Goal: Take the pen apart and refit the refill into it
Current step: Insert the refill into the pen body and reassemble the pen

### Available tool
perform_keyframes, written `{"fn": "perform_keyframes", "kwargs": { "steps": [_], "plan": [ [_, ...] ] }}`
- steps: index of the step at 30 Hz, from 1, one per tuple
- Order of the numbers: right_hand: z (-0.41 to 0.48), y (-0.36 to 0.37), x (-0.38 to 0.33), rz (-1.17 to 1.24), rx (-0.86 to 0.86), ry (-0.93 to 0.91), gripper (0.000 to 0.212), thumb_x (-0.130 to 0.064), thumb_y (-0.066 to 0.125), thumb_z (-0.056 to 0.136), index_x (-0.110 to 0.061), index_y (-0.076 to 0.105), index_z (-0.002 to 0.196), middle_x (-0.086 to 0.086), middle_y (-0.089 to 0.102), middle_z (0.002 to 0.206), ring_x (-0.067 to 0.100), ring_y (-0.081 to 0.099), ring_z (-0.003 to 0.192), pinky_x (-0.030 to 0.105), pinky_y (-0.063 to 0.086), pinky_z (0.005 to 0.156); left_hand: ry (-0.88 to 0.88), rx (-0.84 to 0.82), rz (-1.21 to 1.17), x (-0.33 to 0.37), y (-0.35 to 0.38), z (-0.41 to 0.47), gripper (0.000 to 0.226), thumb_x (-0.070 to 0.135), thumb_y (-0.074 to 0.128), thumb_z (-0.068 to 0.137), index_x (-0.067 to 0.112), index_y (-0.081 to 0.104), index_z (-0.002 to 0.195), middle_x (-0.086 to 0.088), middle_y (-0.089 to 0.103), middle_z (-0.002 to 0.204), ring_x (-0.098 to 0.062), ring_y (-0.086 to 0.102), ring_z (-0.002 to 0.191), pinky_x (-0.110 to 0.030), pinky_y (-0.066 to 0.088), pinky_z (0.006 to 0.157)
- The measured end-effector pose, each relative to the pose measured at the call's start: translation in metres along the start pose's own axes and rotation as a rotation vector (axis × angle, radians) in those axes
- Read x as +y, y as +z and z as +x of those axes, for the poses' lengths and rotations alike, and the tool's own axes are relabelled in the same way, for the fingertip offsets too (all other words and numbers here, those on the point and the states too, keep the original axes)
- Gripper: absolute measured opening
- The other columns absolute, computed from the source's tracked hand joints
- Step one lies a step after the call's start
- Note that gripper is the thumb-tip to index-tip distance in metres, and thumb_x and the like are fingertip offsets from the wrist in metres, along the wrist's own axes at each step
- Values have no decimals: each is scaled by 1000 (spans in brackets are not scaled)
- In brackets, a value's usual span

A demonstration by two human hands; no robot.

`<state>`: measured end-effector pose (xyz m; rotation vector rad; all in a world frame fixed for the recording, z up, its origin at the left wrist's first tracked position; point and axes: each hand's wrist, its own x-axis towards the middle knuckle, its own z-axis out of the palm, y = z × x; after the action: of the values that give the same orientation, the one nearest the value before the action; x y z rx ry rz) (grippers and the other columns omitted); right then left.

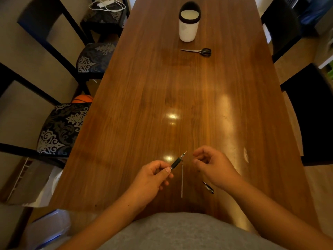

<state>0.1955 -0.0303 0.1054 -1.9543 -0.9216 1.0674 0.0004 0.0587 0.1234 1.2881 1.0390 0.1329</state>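
Note:
My left hand (153, 175) grips the black front section of the pen (177, 161), its metal tip pointing up and to the right. A thin, pale refill (182, 179) lies lengthwise on the wooden table (144, 105) between my hands. My right hand (212, 165) hovers just right of the pen tip with fingers loosely curled and nothing visible in them. A dark pen part (208, 187) lies on the table, partly hidden under my right wrist.
Black-handled scissors (198, 51) lie on the far part of the table, with a white cylindrical container (188, 24) behind them. Patterned chairs (61, 127) line the left side, dark chairs (313, 112) the right. An orange ball (82, 99) sits on the floor at left.

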Motion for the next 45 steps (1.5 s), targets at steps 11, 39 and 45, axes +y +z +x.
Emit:
{"fn": "perform_keyframes", "kwargs": {
  "steps": [11,39,45],
  "plan": [
    [33,1,92,-653,-114,74,33,-34,69,83,-26,60,114,-5,61,106,15,59,92,23,43,68,-193,-26,131,-39,-10,47,16,19,59,92,31,67,86,5,73,80,-1,62,64,-24,47,62],
    [18,-35,5,278,-128,-98,11,-5,67,87,-16,67,85,-5,68,69,8,63,66,19,51,61,4,-113,80,-3,16,36,15,14,61,90,28,66,86,-8,72,86,-3,61,65,-22,47,60],
    [-2,-39,-3,248,-158,-143,9,-4,68,86,-13,67,84,-6,68,67,4,62,63,16,49,60,57,-148,60,-1,22,23,14,11,63,89,24,67,87,-2,67,78,-2,61,62,-15,48,56]
  ]
}}
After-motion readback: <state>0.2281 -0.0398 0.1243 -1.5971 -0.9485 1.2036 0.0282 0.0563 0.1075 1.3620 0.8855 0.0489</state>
